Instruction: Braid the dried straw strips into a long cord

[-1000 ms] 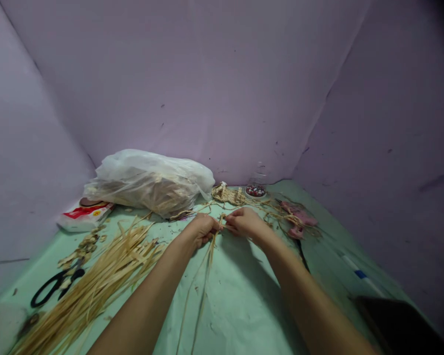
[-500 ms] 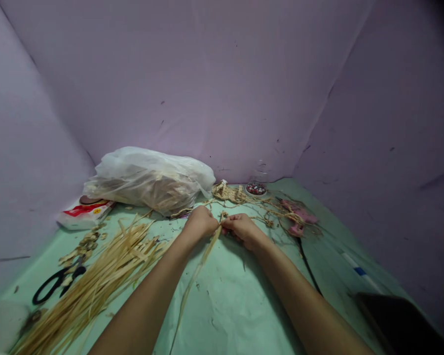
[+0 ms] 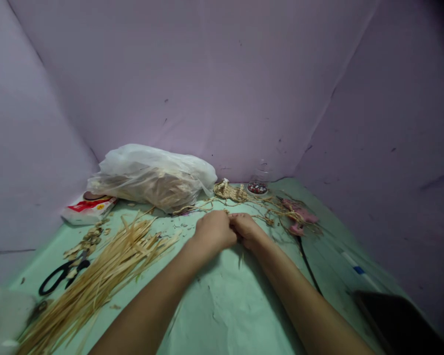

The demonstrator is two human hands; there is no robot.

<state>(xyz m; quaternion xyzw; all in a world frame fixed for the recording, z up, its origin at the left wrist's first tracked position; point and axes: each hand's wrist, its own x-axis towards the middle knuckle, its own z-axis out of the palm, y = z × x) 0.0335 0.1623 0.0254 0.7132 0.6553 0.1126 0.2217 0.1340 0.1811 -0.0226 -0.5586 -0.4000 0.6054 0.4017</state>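
Position: both hands meet over the middle of the desk. The left hand is curled into a loose fist, back upward; the right hand is folded against it, fingers bent inward. The grip is closed on both sides, apparently around a fibre strand, a short end of which hangs just below the right hand. The fingertips and exact pinch point are hidden, so the tightness of the hold cannot be confirmed.

Handling: pinch the strand close to the working point, hand against hand as here. Apply even, moderate tension; dry fibre is likely to split under a sharp bend or sudden pull. Anchor with one hand and turn or draw with the other. Check that the strand lies flat before tightening. Direct loose ends away from the fibre bundle at left, to avoid tangling.

Markings: the red-and-white packet beside the plastic bag bears a small yellow spot, but its print is too small to read. A blue band at right shows no legible text. No brand can be identified.
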